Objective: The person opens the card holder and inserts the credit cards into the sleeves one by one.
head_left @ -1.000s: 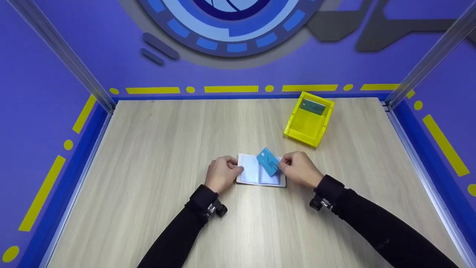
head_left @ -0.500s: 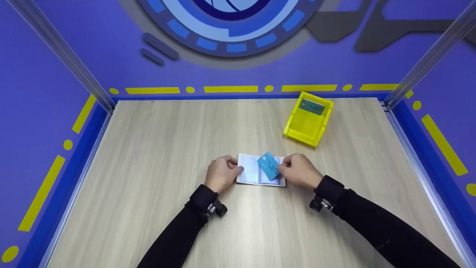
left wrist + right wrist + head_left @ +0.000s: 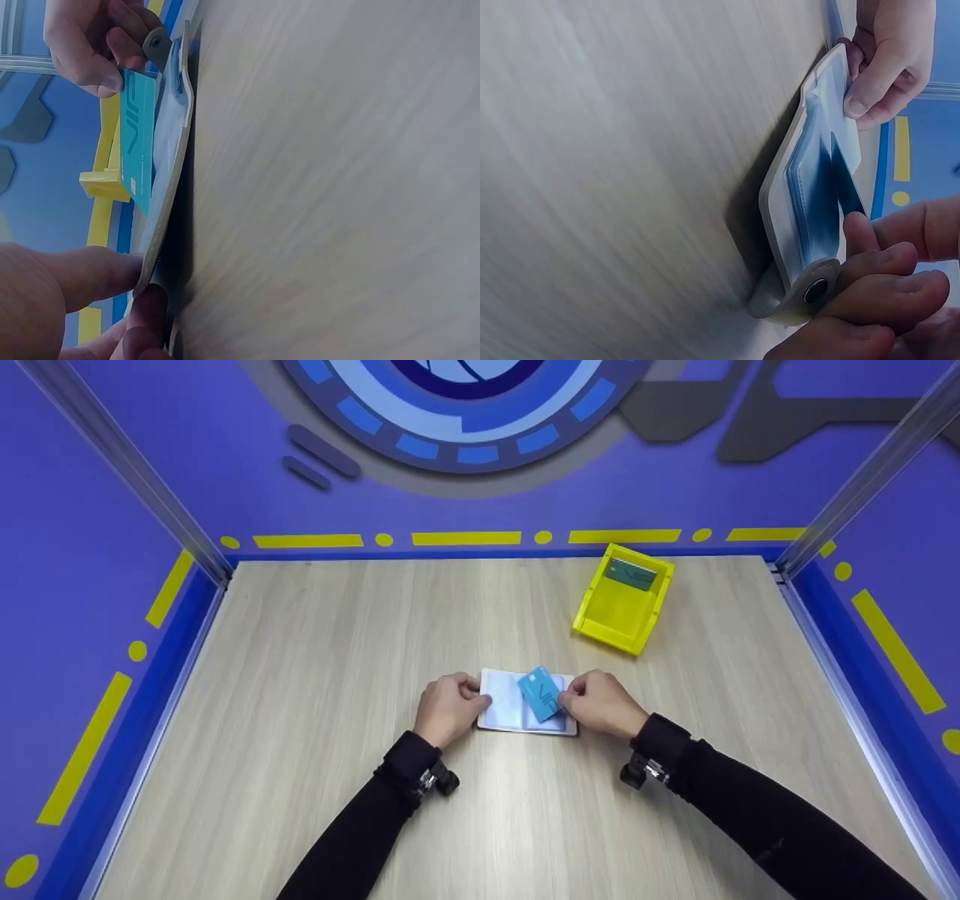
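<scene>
A small card holder [image 3: 501, 705] lies open on the table, with clear plastic sleeves inside. My left hand [image 3: 448, 709] pinches its left cover edge between thumb and fingers. My right hand [image 3: 604, 703] pinches a blue card marked VIP [image 3: 537, 695] by its right corner. The card is slanted over the holder's right half. In the right wrist view, its far end meets the sleeves [image 3: 814, 187]; whether it has entered a pocket I cannot tell. A strap with a metal snap [image 3: 815, 289] sticks up from the holder beside my right fingers.
Behind my right hand stands a yellow bin [image 3: 619, 619], with a dark green-looking card [image 3: 631, 574] leaning against its back wall. Blue panels [image 3: 480, 510] enclose the wood-grain table [image 3: 337, 630] at the back and both sides.
The VIP card has come down a little toward me over the holder, with a slight turn. My left hand and the holder have stayed in place.
</scene>
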Demonstrator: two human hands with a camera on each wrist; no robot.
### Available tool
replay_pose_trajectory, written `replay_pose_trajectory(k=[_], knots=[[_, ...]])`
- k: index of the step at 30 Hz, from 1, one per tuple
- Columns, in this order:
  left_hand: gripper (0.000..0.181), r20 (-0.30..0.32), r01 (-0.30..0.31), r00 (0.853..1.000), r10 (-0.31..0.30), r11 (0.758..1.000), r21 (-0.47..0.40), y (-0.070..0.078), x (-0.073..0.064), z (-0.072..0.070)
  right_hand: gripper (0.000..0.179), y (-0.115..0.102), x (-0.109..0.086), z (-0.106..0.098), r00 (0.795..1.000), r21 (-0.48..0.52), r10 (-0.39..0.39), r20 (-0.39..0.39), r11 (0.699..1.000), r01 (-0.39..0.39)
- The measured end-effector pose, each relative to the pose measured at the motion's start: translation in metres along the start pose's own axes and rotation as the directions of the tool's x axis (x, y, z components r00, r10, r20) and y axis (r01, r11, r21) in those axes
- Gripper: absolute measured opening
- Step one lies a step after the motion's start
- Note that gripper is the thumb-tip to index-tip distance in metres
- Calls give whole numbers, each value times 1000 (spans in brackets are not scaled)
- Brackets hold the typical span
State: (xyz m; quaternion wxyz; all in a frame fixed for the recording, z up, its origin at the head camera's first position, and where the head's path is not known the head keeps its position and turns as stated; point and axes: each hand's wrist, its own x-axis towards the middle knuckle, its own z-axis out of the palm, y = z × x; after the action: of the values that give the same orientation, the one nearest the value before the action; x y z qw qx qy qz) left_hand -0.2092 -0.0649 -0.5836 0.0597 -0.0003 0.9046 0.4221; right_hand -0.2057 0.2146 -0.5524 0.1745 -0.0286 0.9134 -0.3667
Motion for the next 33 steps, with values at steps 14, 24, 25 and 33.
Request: replay_pose_trajectory(k=[14, 24, 25, 33], knots=[[22, 2, 10, 1000, -10, 1000, -9, 1, -1, -1, 33, -10, 1, 4, 998, -57, -11, 55, 998, 14], [22, 1, -11, 1000, 11, 1000, 17, 0, -1, -1, 32, -15, 3, 8, 996, -121, -21, 84, 992, 31], [22, 2, -11, 1000, 11, 1000, 16, 0, -1, 0, 32, -15, 4, 9, 996, -122, -16, 87, 992, 27], [22, 5, -3, 1000, 3, 1000, 11, 1, -1, -1, 38, -18, 3, 15, 996, -131, -46, 79, 990, 56]])
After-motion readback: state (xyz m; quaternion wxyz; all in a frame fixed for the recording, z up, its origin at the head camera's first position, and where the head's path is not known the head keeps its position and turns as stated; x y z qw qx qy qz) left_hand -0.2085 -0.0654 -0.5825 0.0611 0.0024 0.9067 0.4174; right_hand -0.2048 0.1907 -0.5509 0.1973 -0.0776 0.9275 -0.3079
